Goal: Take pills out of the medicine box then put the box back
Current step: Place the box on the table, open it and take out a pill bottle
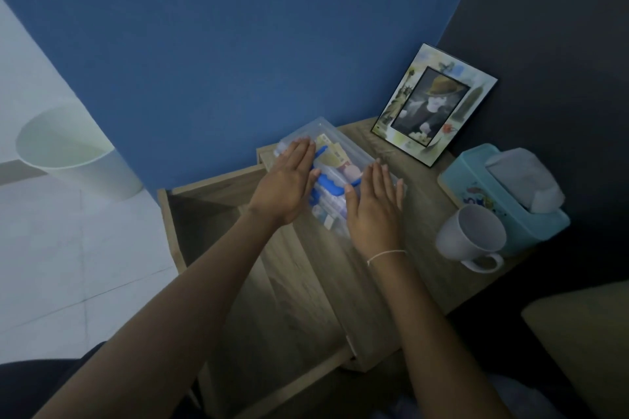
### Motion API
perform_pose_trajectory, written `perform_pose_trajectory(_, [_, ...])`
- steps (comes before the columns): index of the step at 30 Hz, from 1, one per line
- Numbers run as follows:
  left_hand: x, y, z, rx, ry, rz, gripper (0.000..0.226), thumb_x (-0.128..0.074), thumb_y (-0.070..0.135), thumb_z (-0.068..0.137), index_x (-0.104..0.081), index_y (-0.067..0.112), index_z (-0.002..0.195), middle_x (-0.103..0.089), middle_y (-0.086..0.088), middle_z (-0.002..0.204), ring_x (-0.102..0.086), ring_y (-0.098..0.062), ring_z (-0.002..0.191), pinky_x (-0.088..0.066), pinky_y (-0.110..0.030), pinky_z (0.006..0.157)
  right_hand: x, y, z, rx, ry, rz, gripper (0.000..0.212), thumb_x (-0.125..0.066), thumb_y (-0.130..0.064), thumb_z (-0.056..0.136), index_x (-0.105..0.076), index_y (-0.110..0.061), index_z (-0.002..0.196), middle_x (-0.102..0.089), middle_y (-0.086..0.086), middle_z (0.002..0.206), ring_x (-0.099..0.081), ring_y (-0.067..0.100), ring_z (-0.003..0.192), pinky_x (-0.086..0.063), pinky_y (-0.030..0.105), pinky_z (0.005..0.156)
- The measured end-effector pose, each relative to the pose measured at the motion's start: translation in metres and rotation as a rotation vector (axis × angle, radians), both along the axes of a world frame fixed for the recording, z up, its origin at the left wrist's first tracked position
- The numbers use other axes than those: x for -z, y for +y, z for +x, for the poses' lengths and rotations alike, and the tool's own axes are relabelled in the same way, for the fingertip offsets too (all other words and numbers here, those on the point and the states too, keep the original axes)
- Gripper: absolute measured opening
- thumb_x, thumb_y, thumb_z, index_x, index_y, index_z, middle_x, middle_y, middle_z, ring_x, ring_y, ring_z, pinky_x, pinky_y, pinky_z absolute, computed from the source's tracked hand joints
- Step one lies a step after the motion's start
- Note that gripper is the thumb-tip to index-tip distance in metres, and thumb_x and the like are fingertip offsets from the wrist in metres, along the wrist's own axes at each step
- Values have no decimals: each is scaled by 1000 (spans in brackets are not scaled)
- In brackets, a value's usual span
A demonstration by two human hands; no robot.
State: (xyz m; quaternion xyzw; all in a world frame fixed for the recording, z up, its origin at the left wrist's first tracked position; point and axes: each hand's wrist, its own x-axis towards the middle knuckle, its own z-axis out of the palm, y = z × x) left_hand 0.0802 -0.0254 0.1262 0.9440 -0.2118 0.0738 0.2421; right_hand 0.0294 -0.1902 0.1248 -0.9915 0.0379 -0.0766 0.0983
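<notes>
Between flat hands, medicine box [335, 163] lengthwise.

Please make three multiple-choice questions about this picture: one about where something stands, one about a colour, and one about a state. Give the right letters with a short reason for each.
1. Where is the picture frame?
A. behind the medicine box, against the wall
B. on the floor
C. inside the mug

2. What colour is the handle on the box lid?
A. red
B. blue
C. green

3. How are the left hand and right hand placed?
A. both closed as fists
B. flat, one at each end of the box
C. both holding the mug

Answers: 1 A, the frame leans at the back corner of the table. 2 B, the handle is clearly blue. 3 B, the fingers lie straight along the box ends.
</notes>
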Motion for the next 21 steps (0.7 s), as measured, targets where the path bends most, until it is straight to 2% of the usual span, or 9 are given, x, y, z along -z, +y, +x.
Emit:
perform_pose_trajectory(5, [-1, 0, 23, 4, 22, 9, 54, -31, 26, 102, -20, -1, 147, -17, -18, 157, -14, -28, 148, -3, -28, 119, -2, -7, 27, -40, 13, -18, 66, -11, -44, 97, -14, -5, 149, -11, 11, 160, -4, 21, 148, 10, 37, 115])
perform_pose_trajectory(9, [-3, -1, 33, -2, 48, 29, 54, -30, 27, 102, -18, -1, 147, -14, -17, 158, -10, -27, 148, -1, -27, 119, -2, -11, 39, -63, 24, -76, 61, -24, -40, 101, -14, -4, 149, -12, 13, 160, -5, 22, 148, 7, 39, 117])
perform_pose_trajectory(15, [-3, -3, 38, -26, 78, 40, 55, -27, 29, 103, -14, 2, 149, -10, -15, 160, -6, -25, 149, -1, -28, 119, -5, -11, 46, -71, 37, -65, 60, -24, -39, 101, -13, -5, 150, -11, 12, 160, -3, 22, 148, 4, 42, 119])
perform_pose_trajectory(21, [-7, -3, 38, -32, 143, 98, 56, -23, 33, 103, -9, 6, 150, -5, -10, 161, -3, -22, 149, -3, -32, 121, -6, -10, 45, -73, 22, -51, 61, -15, -40, 100, -15, -4, 149, -13, 13, 159, -5, 23, 148, 4, 42, 118])
